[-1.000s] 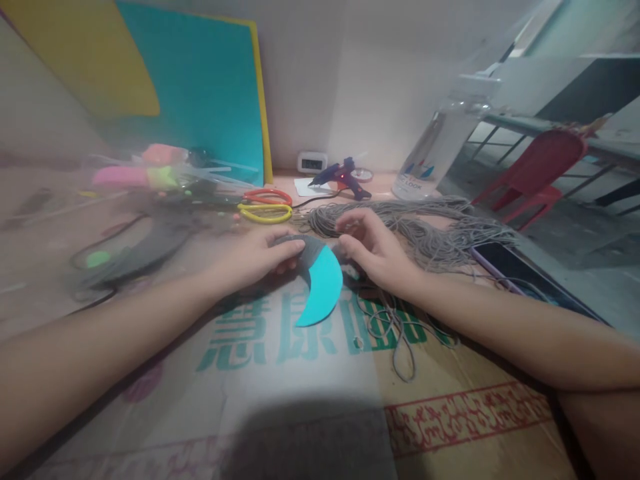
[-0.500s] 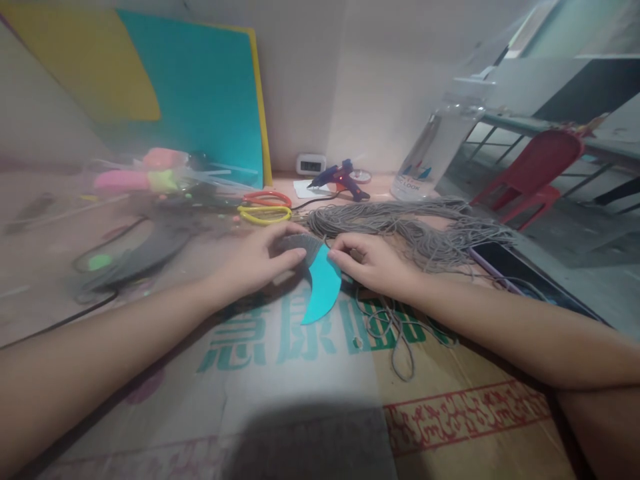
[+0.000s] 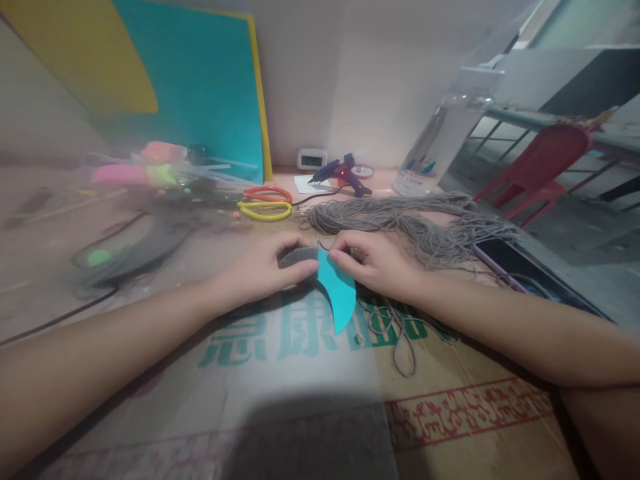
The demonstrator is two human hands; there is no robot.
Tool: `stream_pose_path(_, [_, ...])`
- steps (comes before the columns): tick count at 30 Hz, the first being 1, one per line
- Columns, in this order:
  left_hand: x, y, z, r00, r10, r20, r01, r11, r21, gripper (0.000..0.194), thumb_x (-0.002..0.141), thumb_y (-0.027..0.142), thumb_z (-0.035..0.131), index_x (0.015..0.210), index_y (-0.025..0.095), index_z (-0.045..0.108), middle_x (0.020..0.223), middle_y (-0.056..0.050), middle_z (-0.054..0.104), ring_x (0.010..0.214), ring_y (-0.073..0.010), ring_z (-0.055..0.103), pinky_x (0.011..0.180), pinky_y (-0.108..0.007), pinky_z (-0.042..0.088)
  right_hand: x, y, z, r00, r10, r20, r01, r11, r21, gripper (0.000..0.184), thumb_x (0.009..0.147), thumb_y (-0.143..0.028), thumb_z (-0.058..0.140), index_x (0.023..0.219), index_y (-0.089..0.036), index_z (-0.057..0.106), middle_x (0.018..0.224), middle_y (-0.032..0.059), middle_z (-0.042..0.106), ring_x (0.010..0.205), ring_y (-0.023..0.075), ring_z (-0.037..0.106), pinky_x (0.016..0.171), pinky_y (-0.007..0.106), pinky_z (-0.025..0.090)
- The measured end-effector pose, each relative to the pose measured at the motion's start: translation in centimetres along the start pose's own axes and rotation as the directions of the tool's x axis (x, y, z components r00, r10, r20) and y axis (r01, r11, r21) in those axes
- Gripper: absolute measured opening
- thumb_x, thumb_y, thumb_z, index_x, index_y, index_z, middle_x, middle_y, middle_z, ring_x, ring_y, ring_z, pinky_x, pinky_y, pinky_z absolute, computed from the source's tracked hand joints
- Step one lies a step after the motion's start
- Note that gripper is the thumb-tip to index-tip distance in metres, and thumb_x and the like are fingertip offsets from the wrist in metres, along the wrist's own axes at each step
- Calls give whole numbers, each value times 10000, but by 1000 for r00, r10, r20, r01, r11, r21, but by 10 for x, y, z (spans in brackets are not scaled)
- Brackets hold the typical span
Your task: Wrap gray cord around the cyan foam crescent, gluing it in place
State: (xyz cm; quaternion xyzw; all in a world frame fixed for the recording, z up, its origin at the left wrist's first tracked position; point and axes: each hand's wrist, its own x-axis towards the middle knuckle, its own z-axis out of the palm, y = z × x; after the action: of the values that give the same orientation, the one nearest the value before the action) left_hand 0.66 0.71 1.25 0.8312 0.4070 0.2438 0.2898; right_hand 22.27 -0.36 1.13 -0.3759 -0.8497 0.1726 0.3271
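A turquoise crescent-shaped foam or card piece (image 3: 341, 293) is held above the cardboard, its pointed tip hanging downward. Grey cord (image 3: 299, 256) is wound closely around its upper left part. My left hand (image 3: 280, 267) is closed on that wrapped part, thumb in front and fingers behind. At the upper edge of the bare turquoise, my right hand (image 3: 365, 260) pinches with thumb and forefinger, where a short stretch of the cord shows; the exact grip is partly hidden. Loose loops of cord (image 3: 400, 340) lie below my right hand.
A grey cord bundle (image 3: 440, 230) lies behind my right hand, near a phone (image 3: 525, 270). Scissors (image 3: 265, 203), a glue gun (image 3: 345, 175), a small digital clock (image 3: 312, 159) and a clear bottle (image 3: 435, 147) stand or lie farther back. Cardboard (image 3: 300, 413) covers the front.
My right hand has come in from beside the crescent to pinch at its upper edge. The crescent has turned, its tip swinging to the right, and my left hand has shifted slightly right.
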Motion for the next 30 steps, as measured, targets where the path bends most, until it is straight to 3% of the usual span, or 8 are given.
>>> stream_pose_path(9, [-1, 3, 4, 999, 1, -34, -1, 1000, 2, 252, 813, 418, 562, 871, 186, 643, 843, -5, 673, 789, -170, 593, 715, -268, 447, -1, -1, 0, 994, -105, 36, 106, 994, -30, 207, 905, -264, 526, 733, -155, 565, 659, -13, 560, 597, 85, 479, 574, 203, 367])
stream_pose_path(26, [-2, 1, 3, 1000, -9, -4, 9, 996, -92, 204, 838, 355, 526, 861, 188, 639, 795, 1, 658, 773, -172, 597, 707, -264, 450, -1, 1, 1, 997, -71, 37, 72, 997, -35, 197, 900, -274, 521, 740, -167, 559, 664, -14, 555, 609, 91, 484, 587, 208, 371])
stream_pose_path(30, [-3, -2, 4, 995, -96, 11, 96, 970, -223, 281, 872, 450, 509, 915, 192, 613, 726, 10, 620, 622, -146, 569, 554, -243, 432, -2, 4, 2, 1000, -24, -10, 24, 999, -34, 197, 893, -283, 517, 739, -166, 560, 666, -6, 557, 618, 98, 495, 584, 210, 376])
